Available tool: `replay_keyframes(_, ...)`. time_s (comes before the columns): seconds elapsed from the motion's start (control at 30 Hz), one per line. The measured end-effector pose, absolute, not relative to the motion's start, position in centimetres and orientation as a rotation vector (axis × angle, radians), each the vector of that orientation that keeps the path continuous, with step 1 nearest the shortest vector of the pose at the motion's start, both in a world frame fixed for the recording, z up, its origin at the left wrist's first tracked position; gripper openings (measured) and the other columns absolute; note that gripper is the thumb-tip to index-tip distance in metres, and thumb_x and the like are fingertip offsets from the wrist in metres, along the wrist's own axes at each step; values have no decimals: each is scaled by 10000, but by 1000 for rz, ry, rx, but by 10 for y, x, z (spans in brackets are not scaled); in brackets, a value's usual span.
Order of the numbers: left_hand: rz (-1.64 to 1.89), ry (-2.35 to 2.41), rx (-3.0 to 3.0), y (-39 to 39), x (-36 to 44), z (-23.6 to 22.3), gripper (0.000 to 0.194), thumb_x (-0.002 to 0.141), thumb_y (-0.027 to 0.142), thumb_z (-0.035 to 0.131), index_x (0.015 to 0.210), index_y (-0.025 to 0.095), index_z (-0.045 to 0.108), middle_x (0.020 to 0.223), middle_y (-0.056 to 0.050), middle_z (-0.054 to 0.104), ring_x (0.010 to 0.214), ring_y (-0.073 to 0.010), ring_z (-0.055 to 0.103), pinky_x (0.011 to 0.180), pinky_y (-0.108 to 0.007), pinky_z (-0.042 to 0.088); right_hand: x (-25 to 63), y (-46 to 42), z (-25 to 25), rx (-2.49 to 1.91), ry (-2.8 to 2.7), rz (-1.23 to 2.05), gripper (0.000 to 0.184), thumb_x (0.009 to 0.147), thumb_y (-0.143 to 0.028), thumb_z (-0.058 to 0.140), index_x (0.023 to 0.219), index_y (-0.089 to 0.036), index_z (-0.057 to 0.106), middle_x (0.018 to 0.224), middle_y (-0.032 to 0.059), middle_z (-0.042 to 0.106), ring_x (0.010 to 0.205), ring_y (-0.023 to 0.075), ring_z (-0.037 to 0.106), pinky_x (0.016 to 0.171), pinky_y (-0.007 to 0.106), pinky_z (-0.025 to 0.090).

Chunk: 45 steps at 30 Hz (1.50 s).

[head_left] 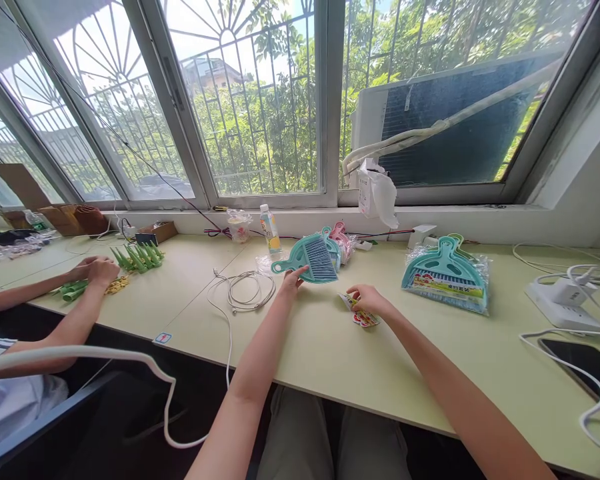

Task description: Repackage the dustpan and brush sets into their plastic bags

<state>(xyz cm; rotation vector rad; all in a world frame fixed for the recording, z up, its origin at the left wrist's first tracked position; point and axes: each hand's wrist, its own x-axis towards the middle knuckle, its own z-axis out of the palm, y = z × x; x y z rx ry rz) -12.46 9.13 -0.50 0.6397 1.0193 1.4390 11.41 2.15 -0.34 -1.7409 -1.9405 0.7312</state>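
Note:
My left hand [293,280] is closed on a teal dustpan [296,255], which has a small brush with blue-grey bristles [321,260] lying in it. The dustpan is tilted just above the table, its handle to the left. My right hand [367,299] pinches a printed card label [349,301] by its edge. Under that hand, more colourful labels [366,319] lie on the table. Behind the dustpan are another teal set and a pink dustpan [339,232] in clear wrapping. To the right rests a stack of wrapped teal dustpans [447,270] with a label across the front.
A coiled white cable [250,290] lies left of my left arm, with a drink bottle [270,230] behind it. At right are a power strip [563,307] and a phone [585,370]. Far left, another person's hands [100,270] work beside green spiky pieces [139,257].

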Motion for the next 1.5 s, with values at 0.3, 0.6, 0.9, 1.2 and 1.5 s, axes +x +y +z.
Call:
replay_keyframes(0.3,1390,1102,688,90,-124,-8,424,578,134,851,852,192,532,905,-37,685,990,-202,659,925,-349,490,113,19,-3,-1791,-1860,574,254,700,-274,694,948,-225,708,932,40,733,827,211,666,617,259,422)
replay_keyframes(0.6,1235,908,998,79,-102,-5,524,556,54,838,1026,171,639,1016,-82,705,1078,-314,620,965,-453,465,110,20,2,-1648,-1471,525,305,764,-492,640,909,-223,645,968,45,720,797,198,657,606,270,413)
replay_keyframes(0.9,1065,768,1114,63,-86,2,610,531,116,877,1091,183,646,1098,-110,695,1096,-330,620,1009,-532,452,102,15,-2,-1761,-1529,347,443,779,-511,652,1082,-231,492,974,68,705,792,210,653,586,279,387)
replay_keyframes(1.2,1011,781,1172,64,-86,1,676,537,170,881,1160,173,618,1131,-128,685,1087,-311,630,982,-490,485,97,13,-6,-1802,-1448,273,524,786,-533,622,1132,-208,398,946,56,659,779,219,623,560,288,347)
replay_keyframes(1.5,1012,775,1188,65,-88,-2,635,572,204,872,1157,177,626,1165,-137,670,1122,-327,610,981,-480,484,96,11,-10,-1674,-1473,244,271,838,-487,568,891,-228,628,980,56,628,835,196,588,620,275,377)
